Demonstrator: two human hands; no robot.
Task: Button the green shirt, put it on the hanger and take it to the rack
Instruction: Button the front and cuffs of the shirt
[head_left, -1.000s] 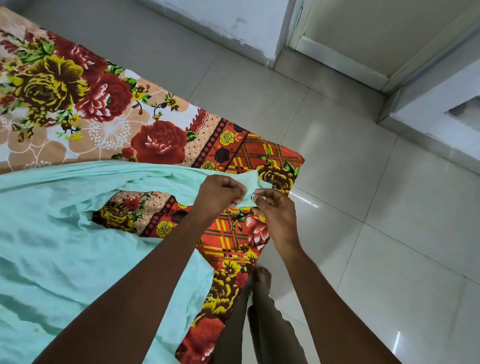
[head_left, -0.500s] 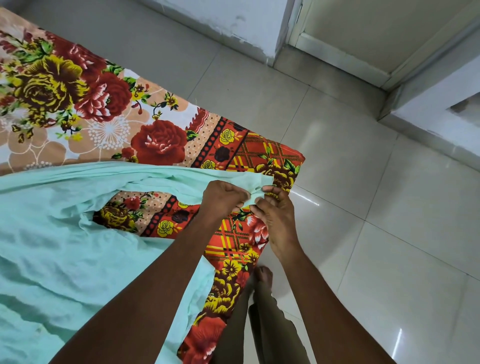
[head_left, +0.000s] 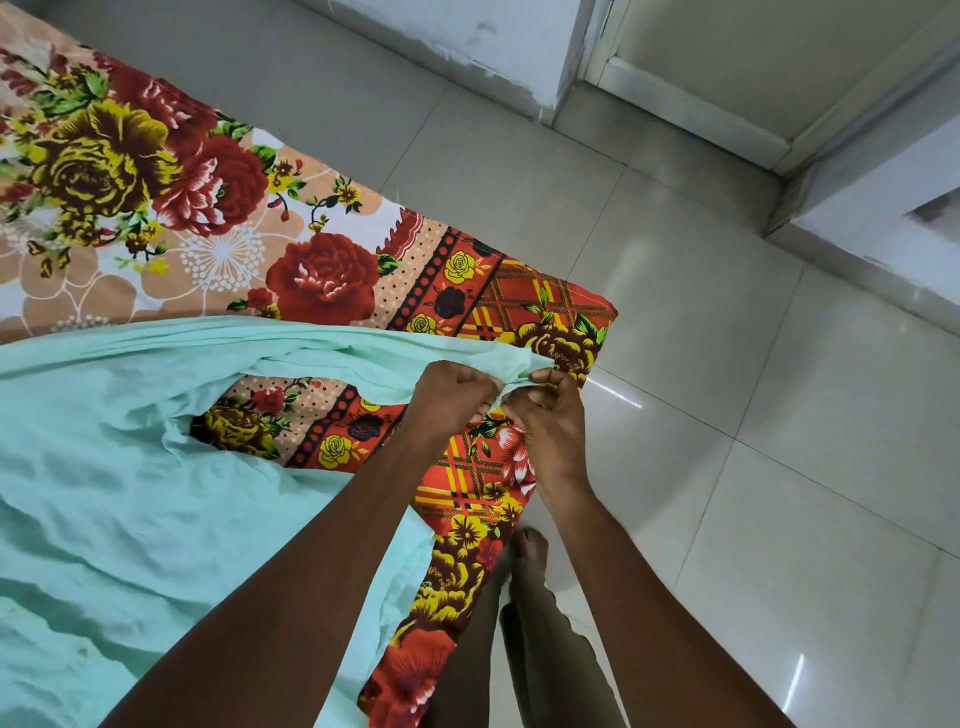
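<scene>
The pale green shirt (head_left: 119, 499) lies spread over the left half of a flower-patterned bed (head_left: 322, 270), its front gaping so the bedsheet shows through. Its far end reaches the bed's corner. There my left hand (head_left: 451, 397) and my right hand (head_left: 550, 415) meet, knuckles almost touching, both pinching the same narrow strip of the shirt's edge between thumb and fingers. Any button under the fingers is hidden. No hanger or rack is in view.
The bed's corner (head_left: 597, 322) ends just beyond my hands. Glossy beige floor tiles (head_left: 753, 441) fill the right side. My own leg and bare foot (head_left: 530, 551) stand beside the bed. A white wall corner (head_left: 519, 57) and a door frame (head_left: 727, 119) lie ahead.
Both hands stay pinched on the shirt's edge at the bed corner; the fingers have shifted slightly and the pinched fold now bunches tighter between them.
</scene>
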